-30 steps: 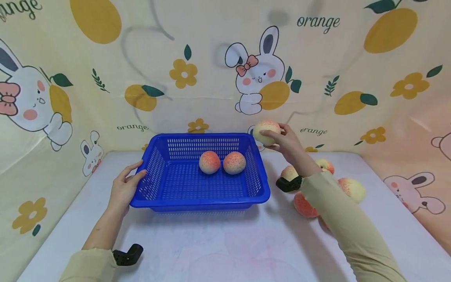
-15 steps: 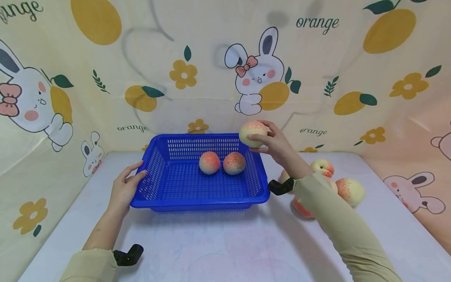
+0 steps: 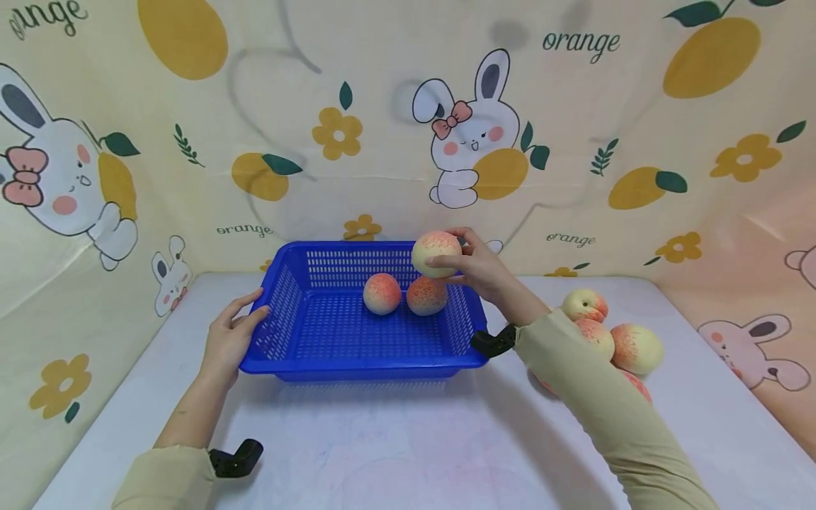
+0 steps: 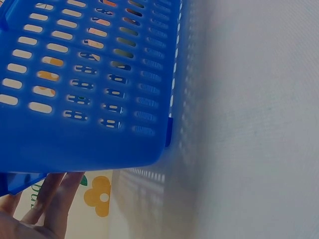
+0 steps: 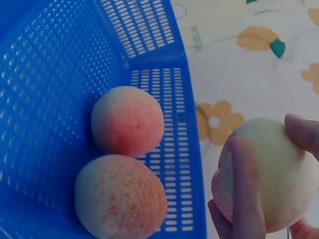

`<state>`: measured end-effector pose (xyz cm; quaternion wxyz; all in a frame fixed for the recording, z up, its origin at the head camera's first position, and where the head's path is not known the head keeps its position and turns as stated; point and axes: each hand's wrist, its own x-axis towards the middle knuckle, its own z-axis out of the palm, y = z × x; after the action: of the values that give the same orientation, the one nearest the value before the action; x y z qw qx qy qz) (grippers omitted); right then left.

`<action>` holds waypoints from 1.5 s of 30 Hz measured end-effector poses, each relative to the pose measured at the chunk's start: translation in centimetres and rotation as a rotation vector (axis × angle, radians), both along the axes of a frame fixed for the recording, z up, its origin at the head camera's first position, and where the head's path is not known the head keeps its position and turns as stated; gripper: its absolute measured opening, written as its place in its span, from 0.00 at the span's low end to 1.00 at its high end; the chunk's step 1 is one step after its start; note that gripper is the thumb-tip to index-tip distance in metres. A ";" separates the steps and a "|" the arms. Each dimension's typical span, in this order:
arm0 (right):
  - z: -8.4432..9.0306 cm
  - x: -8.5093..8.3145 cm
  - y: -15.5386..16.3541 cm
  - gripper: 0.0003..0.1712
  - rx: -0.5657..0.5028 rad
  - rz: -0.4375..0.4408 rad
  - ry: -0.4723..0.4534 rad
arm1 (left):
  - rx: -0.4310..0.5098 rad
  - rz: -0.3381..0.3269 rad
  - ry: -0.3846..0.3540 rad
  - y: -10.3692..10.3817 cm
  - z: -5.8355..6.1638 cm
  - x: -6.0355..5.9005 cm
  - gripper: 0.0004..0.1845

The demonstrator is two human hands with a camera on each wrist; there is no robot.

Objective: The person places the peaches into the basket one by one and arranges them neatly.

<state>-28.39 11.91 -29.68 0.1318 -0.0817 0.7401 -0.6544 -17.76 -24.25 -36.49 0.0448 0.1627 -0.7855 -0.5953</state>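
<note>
Against a patterned backdrop [image 3: 382, 42], on a pale surface [image 3: 382, 439], a round held peach [image 3: 436, 253], with no long axis, sits near centre frame, clasped in the grip of the nearer right hand [image 3: 481, 268], higher in the frame than two basket peaches [image 3: 382, 294]. The left hand [image 3: 228, 336] grips the blue basket's [image 3: 376, 365] left rim; loose peaches [image 3: 637, 348] lie at frame right. "orange" reads repeatedly on the backdrop.

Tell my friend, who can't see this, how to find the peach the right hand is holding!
Start with the blue basket, then look near its back right corner in the head view. There, the right hand holds a pale yellow peach with pinkish speckles on top. It's the only peach held up; the redder peach and the browner peach nearest it both rest in the basket.
</note>
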 end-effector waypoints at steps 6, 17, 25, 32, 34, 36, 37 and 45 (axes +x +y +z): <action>-0.4 0.1 -1.0 0.42 0.084 0.057 -0.027 | 0.004 0.000 0.006 -0.1 0.1 -0.2 0.30; -0.7 0.5 -2.8 0.38 0.124 0.229 -0.167 | 0.022 -0.003 0.004 -0.2 0.1 -0.3 0.30; -1.1 0.5 -3.8 0.37 0.196 0.244 -0.190 | 0.025 -0.003 0.008 -0.1 0.0 -0.3 0.30; -2.3 0.1 -4.5 0.39 0.273 0.293 -0.232 | 0.017 0.001 0.003 0.1 -0.2 -0.2 0.30; -2.4 0.0 -4.7 0.38 0.267 0.284 -0.235 | 0.016 0.002 0.005 0.1 -0.1 -0.3 0.30; -2.3 0.1 -4.9 0.39 0.260 0.281 -0.245 | 0.015 0.003 0.002 0.1 -0.1 -0.3 0.30; -2.2 0.1 -5.0 0.39 0.261 0.283 -0.248 | 0.011 0.004 -0.001 0.1 -0.1 -0.2 0.30; -1.7 0.1 -5.8 0.41 0.342 0.237 -0.258 | 0.012 0.009 -0.004 0.0 -0.2 -0.2 0.30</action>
<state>-28.25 6.09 -31.42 0.3130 -0.0603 0.8023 -0.5047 -17.95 -24.22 -36.65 0.0449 0.1675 -0.7813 -0.5996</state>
